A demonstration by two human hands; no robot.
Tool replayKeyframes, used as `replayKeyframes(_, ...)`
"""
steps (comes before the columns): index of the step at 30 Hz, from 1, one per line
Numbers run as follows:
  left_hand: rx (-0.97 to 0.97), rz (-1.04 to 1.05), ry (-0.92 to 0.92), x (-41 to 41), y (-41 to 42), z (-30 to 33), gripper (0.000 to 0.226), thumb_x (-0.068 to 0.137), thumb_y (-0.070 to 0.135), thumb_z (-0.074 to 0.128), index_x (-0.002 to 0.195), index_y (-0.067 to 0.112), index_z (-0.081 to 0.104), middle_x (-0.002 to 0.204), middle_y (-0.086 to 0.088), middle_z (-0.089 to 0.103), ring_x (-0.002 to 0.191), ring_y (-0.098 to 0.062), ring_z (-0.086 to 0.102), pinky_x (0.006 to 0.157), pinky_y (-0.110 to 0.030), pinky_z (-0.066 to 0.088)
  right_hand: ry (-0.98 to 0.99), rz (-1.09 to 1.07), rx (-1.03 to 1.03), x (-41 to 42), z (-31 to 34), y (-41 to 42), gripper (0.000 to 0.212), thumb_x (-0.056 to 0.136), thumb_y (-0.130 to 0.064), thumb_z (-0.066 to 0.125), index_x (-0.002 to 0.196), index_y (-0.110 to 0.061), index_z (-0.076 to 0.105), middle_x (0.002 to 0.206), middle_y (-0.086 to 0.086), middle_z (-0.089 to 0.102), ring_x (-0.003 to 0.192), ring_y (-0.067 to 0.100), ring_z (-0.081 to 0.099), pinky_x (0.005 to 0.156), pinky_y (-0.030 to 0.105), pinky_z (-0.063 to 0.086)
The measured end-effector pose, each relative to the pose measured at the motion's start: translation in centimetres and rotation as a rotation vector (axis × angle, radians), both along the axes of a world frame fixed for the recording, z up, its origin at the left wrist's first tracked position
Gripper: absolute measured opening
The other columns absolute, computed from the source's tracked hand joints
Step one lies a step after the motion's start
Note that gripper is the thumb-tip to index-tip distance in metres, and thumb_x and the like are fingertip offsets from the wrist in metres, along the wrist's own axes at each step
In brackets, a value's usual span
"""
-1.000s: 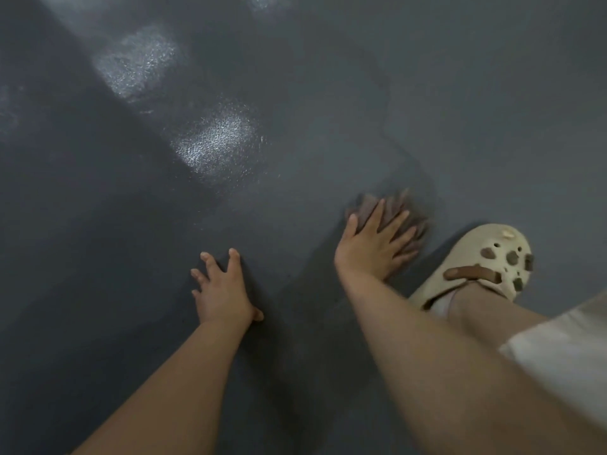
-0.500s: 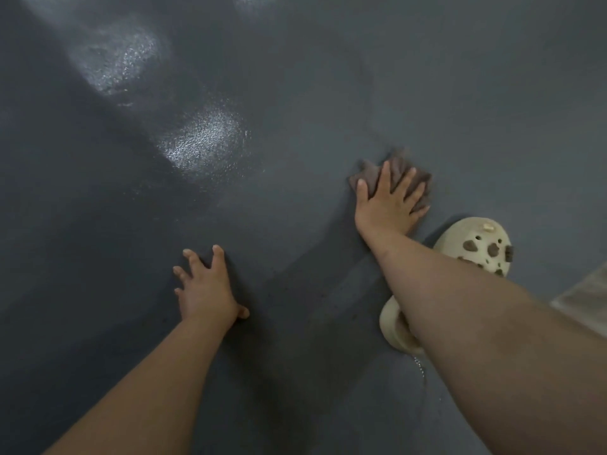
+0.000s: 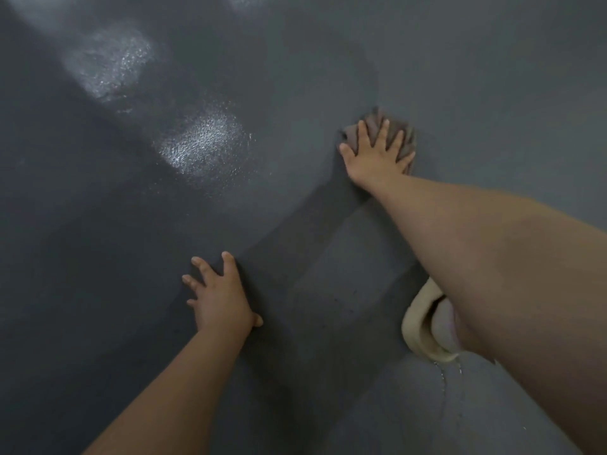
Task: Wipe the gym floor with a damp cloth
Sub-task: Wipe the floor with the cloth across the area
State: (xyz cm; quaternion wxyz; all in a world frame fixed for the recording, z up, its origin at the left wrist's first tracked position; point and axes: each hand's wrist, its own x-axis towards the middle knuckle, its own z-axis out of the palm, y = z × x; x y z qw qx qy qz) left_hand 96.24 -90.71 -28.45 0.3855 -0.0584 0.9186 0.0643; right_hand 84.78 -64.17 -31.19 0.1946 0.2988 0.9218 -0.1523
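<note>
The right hand, spread flat on the brown cloth, was pushed forward across the dark grey floor, away from the body, and the cloth was carried with it. The cream clog was largely hidden beneath the outstretched right forearm.

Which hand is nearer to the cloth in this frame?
The right hand: it lies flat on top of the cloth, fingers spread, pressing it to the floor. The left hand is planted on bare floor well apart from it, nearer the person and to the left.
</note>
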Motion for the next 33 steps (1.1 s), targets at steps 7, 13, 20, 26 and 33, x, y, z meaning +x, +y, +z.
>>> replayKeyframes(7,0.020,-0.013,0.013,0.0,-0.2,0.1,0.121,0.068,0.026,0.085,0.151,0.019,-0.004,0.153,-0.024,-0.019,0.141,-0.049,-0.005,0.110,-0.058,0.024,0.075,0.515,-0.014,4.6,0.2,-8.2,0.056,0.097,-0.055,0.025,0.149,-0.041,0.011,0.160,-0.002,-0.009,0.145,0.028,-0.013,0.113,0.059,-0.007)
replayKeyframes(13,0.009,-0.016,0.029,0.0,-0.3,-0.1,0.123,0.065,0.027,0.086,0.151,0.019,-0.001,0.153,-0.023,-0.016,0.141,-0.049,-0.003,0.109,-0.058,0.026,0.189,0.691,-0.040,14.6,-1.2,-11.4,0.055,0.088,-0.057,0.031,0.137,-0.037,0.047,0.150,0.005,0.037,0.139,0.034,0.030,0.111,0.058,0.013)
replayKeyframes(20,0.005,-0.024,0.031,0.2,-0.4,0.1,0.125,0.064,0.029,0.087,0.151,0.020,-0.003,0.153,-0.023,-0.017,0.141,-0.048,-0.004,0.109,-0.056,0.025,0.122,0.139,0.080,13.6,-0.9,-4.8,0.055,0.098,-0.051,0.029,0.149,-0.037,0.016,0.160,0.002,0.000,0.146,0.028,-0.003,0.113,0.055,-0.005)
replayKeyframes(26,0.066,-0.012,0.039,0.7,-1.2,0.2,0.122,0.068,0.030,0.084,0.152,0.024,-0.004,0.155,-0.016,-0.021,0.143,-0.043,-0.011,0.113,-0.053,0.019,0.152,0.043,0.092,14.0,-0.8,-10.3,0.056,0.099,-0.046,0.027,0.151,-0.034,0.011,0.160,0.003,-0.004,0.146,0.030,-0.006,0.113,0.055,-0.007)
replayKeyframes(33,0.164,-0.010,0.119,4.5,-5.6,1.5,0.095,0.086,0.017,0.067,0.153,0.023,-0.001,0.157,-0.008,-0.020,0.146,-0.026,-0.005,0.116,-0.036,0.015,0.089,0.534,-0.166,19.8,0.5,-21.1,0.058,0.099,-0.046,0.030,0.151,-0.034,0.008,0.159,0.005,-0.010,0.145,0.030,-0.015,0.110,0.050,-0.017)
